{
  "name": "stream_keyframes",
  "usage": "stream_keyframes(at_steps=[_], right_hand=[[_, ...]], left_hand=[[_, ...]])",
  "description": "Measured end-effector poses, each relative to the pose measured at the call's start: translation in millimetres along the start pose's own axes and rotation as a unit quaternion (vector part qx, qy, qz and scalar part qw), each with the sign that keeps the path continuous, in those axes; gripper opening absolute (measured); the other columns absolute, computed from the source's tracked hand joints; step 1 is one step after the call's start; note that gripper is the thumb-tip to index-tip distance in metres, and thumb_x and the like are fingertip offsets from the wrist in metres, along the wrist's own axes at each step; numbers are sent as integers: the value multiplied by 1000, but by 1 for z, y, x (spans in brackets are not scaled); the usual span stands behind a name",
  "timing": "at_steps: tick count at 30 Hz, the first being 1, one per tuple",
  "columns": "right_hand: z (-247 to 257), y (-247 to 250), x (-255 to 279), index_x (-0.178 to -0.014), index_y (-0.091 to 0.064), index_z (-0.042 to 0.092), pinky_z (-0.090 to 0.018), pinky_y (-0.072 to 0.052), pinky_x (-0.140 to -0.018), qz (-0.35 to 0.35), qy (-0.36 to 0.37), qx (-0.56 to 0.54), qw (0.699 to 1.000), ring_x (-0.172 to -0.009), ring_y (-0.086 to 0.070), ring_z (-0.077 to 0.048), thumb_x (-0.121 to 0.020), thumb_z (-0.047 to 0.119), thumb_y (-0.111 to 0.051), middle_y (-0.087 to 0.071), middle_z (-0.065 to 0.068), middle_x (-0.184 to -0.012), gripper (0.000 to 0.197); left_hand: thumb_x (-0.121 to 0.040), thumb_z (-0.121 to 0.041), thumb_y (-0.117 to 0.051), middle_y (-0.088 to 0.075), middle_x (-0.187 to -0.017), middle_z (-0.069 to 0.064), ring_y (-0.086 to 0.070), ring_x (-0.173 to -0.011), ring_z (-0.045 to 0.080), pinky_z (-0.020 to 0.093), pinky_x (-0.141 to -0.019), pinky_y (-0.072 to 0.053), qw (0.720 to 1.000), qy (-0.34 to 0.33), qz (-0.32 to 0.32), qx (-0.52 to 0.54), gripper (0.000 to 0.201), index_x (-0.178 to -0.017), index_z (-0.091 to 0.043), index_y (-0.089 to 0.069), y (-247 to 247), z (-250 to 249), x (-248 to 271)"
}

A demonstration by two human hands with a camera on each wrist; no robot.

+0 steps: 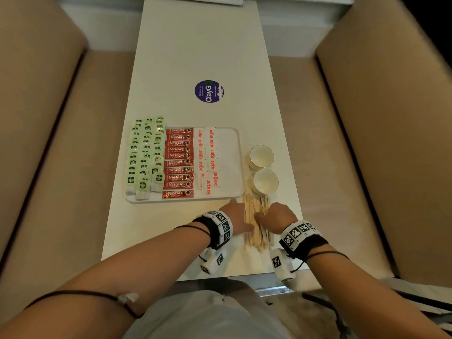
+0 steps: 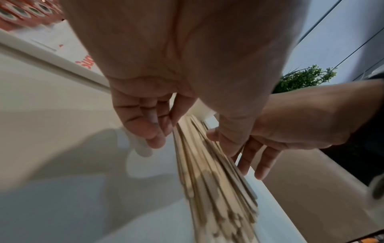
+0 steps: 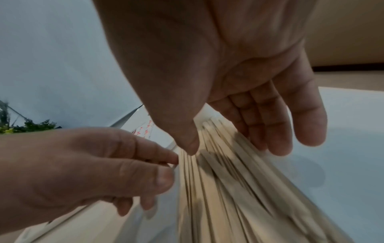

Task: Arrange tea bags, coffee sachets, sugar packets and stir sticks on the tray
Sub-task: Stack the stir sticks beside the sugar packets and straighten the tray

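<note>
Nearest the person, both hands flank a loose bundle of wooden stir sticks (image 1: pixel 256 222) lying on the white table (image 1: pixel 195 57), just off the tray's near right corner. The left hand (image 1: pixel 236 216) is at the bundle's left edge; in the left wrist view its fingers (image 2: pixel 143 121) are curled and bunched together against the side of the sticks, with the thumb over the top of the bundle. Whether it truly clamps any stick cannot be told through the blur. The right hand (image 1: pixel 277 215) sits on the bundle's right side, fingers (image 3: pixel 276 118) straight, close together and relaxed alongside the sticks, thumb tip pointing down onto them.

Beyond the hands lies the white tray (image 1: pixel 241 165). On it, from left to right, are 3 columns of green-tagged tea bags (image 1: pixel 145 155), the farthest of which reach past the tray's far edge, then a column of 10 red Nescafe coffee sachets (image 1: pixel 178 162), then overlapping white sugar packets (image 1: pixel 210 160). The tray's right strip is bare.

Just right of the tray stand 2 white cups (image 1: pixel 263 170) with gold rims, one behind the other, the nearer one close to the far ends of the sticks.

Farther along the table is a round purple ClayGo sticker (image 1: pixel 209 91). Beige upholstered benches (image 1: pixel 49 118) run along both sides.
</note>
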State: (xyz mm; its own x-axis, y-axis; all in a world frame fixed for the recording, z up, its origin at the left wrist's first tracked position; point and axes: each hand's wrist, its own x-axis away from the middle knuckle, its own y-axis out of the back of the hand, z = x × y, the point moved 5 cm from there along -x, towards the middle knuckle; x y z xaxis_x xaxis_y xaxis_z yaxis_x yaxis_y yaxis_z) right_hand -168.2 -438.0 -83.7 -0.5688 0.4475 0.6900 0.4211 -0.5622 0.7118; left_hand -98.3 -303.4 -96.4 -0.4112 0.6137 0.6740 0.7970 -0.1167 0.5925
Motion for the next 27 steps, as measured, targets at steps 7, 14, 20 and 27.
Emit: stream_keyframes(at_steps=[7,14,20,27], right_hand=[[21,-11,3,-69,-51,12,-25,-39,-52,38,39,0,999,-62,-52,-14,-94,22,-54,-55,-1,-71,27],[59,-21,9,-102,-66,2,-30,-43,-74,52,149,54,986,-86,-58,-25,-99,7,-44,-68,-13,-104,23],[88,-35,6,-100,-63,8,-29,-43,-74,50,185,100,976,-87,-59,-23,-97,4,-46,-65,-11,-101,18],[112,-53,-2,-80,-47,16,-30,-43,-72,71,205,124,968,-83,-54,-22,-93,4,-52,-55,-4,-89,18]], left_hand=[[-77,-63,-71,-47,-119,10,-55,-89,25,37,-76,-49,999,-9,11,-31,69,-120,-13,-51,-2,11,6],[-77,-56,-73,-51,-109,9,-53,-86,22,34,-75,-50,999,-8,-4,-37,59,-115,-14,-56,8,36,18],[-67,-63,-77,-46,-110,4,-55,-86,22,42,-81,-55,997,10,-18,-78,69,-114,-19,-52,16,62,26],[-64,-54,-83,-48,-117,5,-54,-102,25,43,-85,-54,993,12,-46,-106,71,-117,-20,-51,23,89,33]])
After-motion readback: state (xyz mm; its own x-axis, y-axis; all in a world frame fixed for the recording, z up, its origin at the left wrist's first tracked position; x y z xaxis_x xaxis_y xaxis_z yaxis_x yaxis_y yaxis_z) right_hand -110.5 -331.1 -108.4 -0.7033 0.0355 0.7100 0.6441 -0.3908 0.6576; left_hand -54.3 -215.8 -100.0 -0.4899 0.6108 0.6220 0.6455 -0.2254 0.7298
